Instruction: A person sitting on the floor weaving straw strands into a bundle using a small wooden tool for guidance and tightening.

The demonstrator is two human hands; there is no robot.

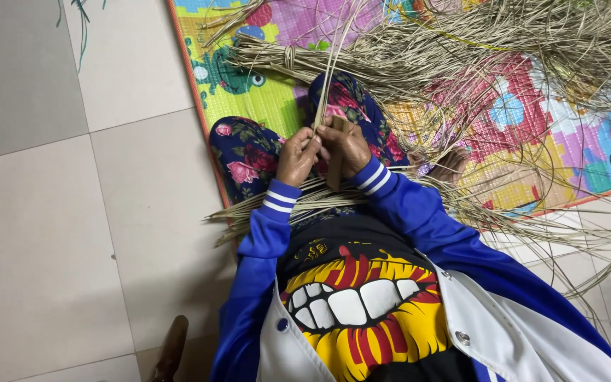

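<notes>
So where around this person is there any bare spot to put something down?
The grey tiled floor beside the play mat's edge lies bare. The mat itself is crowded with dry straw, and more strands cross the lap beneath both hands.

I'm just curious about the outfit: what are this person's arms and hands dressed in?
Both arms are covered by long, bright blue sleeves. Each sleeve ends in a ribbed blue cuff with white stripes, seen at the left cuff and the right cuff. The left hand and right hand are bare: no gloves. I can make out no rings or watch. The jacket's front panels are white with snap buttons.
</notes>
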